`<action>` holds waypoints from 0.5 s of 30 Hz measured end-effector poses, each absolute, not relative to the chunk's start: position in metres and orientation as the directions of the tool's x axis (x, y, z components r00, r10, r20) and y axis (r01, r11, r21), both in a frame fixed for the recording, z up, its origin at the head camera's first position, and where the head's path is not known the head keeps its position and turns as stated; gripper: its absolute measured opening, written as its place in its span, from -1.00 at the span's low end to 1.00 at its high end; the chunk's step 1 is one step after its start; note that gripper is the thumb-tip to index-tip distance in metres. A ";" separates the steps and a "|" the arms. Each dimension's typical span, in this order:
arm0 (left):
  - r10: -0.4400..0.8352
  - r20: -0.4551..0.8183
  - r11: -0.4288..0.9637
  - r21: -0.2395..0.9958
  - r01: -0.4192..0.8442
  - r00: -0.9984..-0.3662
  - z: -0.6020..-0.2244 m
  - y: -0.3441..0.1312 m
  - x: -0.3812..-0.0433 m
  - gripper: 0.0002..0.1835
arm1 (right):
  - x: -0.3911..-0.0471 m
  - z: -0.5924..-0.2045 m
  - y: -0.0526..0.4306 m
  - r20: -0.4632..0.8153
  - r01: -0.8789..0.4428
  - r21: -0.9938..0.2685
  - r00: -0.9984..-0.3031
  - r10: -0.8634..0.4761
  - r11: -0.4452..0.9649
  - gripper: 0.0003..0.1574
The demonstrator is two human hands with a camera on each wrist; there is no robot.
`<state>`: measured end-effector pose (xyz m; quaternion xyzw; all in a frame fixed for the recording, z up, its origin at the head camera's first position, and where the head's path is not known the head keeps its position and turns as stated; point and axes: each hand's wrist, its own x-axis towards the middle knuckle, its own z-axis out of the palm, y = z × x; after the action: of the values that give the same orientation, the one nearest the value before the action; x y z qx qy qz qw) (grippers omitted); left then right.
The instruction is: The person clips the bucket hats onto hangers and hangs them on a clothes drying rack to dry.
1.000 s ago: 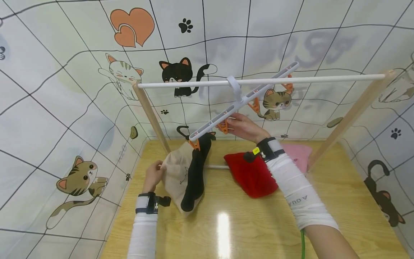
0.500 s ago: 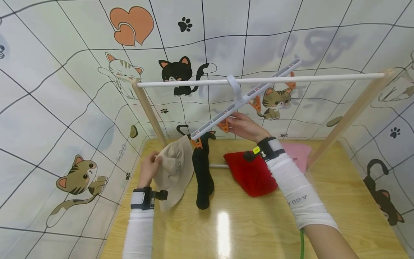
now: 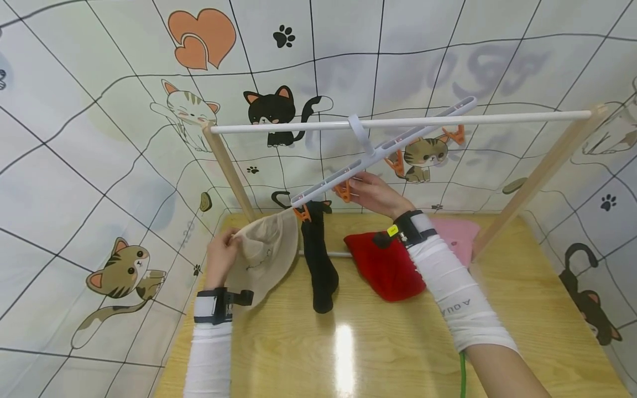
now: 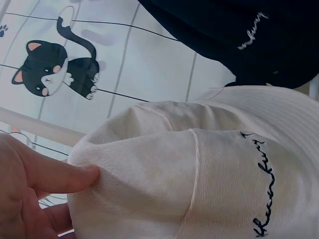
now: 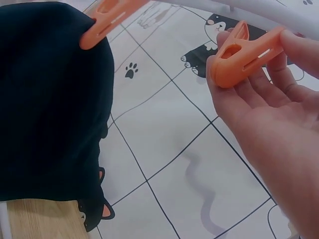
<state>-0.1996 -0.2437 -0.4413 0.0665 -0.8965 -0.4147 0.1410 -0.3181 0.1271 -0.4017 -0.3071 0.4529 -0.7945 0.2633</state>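
Note:
My left hand (image 3: 220,257) pinches the edge of a beige bucket hat (image 3: 271,243), thumb on top in the left wrist view; dark stitched lettering runs along its fabric (image 4: 234,174). Right of it hangs a black hat (image 3: 320,265), also lettered, gripped by an orange clip (image 3: 302,213) at the near end of a pale clip hanger (image 3: 373,158). My right hand (image 3: 375,196) holds another orange clip (image 5: 244,62) on that hanger between thumb and fingers. Nothing shows between this clip's jaws. The beige hat's far side is hidden.
The hanger hooks over a white rail (image 3: 298,127) on wooden posts (image 3: 542,177). Two further orange clips (image 3: 395,163) hang toward its far end. A red cloth item (image 3: 388,268) and a pink one (image 3: 460,237) lie on the wooden table (image 3: 398,354). Cat-printed walls enclose it.
My left hand has moved left and slightly up with the beige hat, drawing it out from behind the black hat. The black hat has swung right and the hanger has turned slightly.

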 end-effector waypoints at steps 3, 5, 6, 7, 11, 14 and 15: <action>-0.240 0.213 0.652 0.758 0.006 -0.947 -0.436 -0.244 -0.197 -0.82 | -0.319 -0.403 0.123 0.274 0.138 -0.869 -0.666 -0.694 -0.475 -0.45; -0.240 0.227 0.656 0.754 0.014 -0.944 -0.435 -0.245 -0.197 -0.82 | -0.319 -0.404 0.121 0.298 0.133 -0.859 -0.656 -0.693 -0.495 -0.46; -0.240 0.235 0.659 0.752 0.020 -0.942 -0.434 -0.246 -0.197 -0.81 | -0.320 -0.404 0.119 0.311 0.128 -0.854 -0.651 -0.693 -0.504 -0.48; -0.239 0.244 0.663 0.748 0.025 -0.940 -0.433 -0.247 -0.196 -0.81 | -0.320 -0.404 0.118 0.324 0.123 -0.850 -0.644 -0.693 -0.512 -0.49; -0.241 0.256 0.667 0.745 0.032 -0.936 -0.430 -0.249 -0.194 -0.82 | -0.322 -0.405 0.111 0.355 0.119 -0.834 -0.633 -0.688 -0.539 -0.53; -0.247 0.250 0.666 0.746 0.024 -0.936 -0.428 -0.252 -0.191 -0.82 | -0.322 -0.406 0.108 0.353 0.125 -0.830 -0.637 -0.685 -0.544 -0.52; -0.250 0.249 0.665 0.746 0.021 -0.935 -0.428 -0.253 -0.190 -0.82 | -0.321 -0.406 0.107 0.347 0.125 -0.832 -0.642 -0.684 -0.540 -0.51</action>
<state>-0.1904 -0.2527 -0.4276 0.0640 -0.8969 -0.4041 0.1679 -0.3213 0.1067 -0.4061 -0.3413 0.4090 -0.8085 0.2501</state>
